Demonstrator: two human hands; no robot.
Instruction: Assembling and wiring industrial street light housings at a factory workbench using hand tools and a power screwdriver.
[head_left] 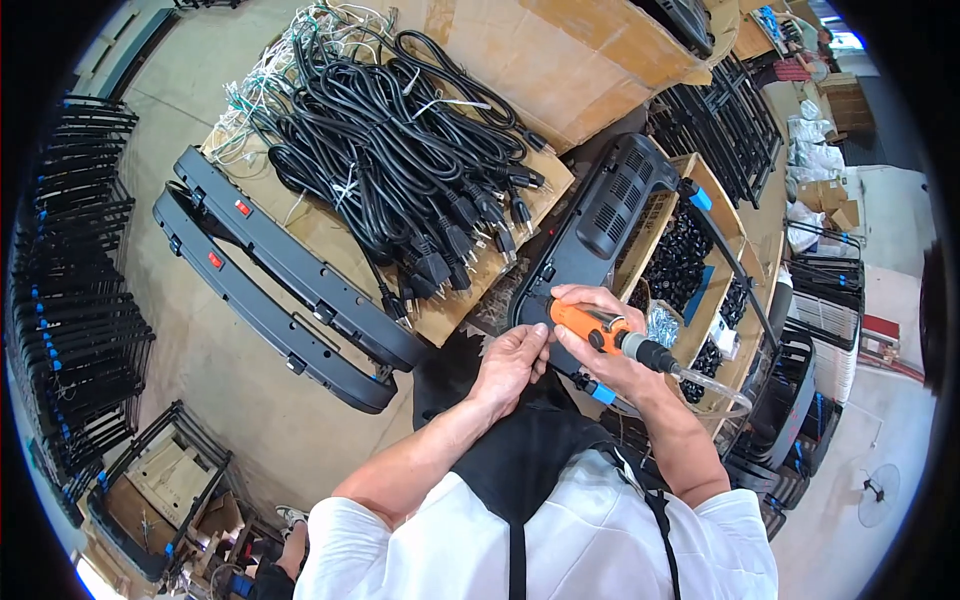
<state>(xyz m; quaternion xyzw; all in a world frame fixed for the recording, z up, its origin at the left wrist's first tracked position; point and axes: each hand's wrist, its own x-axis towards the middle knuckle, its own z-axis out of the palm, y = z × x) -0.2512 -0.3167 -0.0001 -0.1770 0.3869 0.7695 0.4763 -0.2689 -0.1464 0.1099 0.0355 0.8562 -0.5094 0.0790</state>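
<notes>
My right hand (pixel 610 335) is wrapped round an orange air screwdriver (pixel 590 326), with a clear hose (pixel 725 388) running from its back end. Its tip points toward a dark grey plastic housing (pixel 580 255) with vent slots, lying in front of me. Close to the tip, my left hand (pixel 513 365) has its fingers curled in a pinch by the housing's near end. Whatever those fingers hold is too small or hidden to name. The near part of the housing is covered by my hands and the tool.
Black power cords (pixel 390 150) lie piled on cardboard ahead. Two curved grey housings (pixel 290 270) with red switches stand at left. On the right, a wooden tray (pixel 640 245) holds many small black parts. Stacked black frames (pixel 80 300) line the far left; a large carton (pixel 560 60) stands ahead.
</notes>
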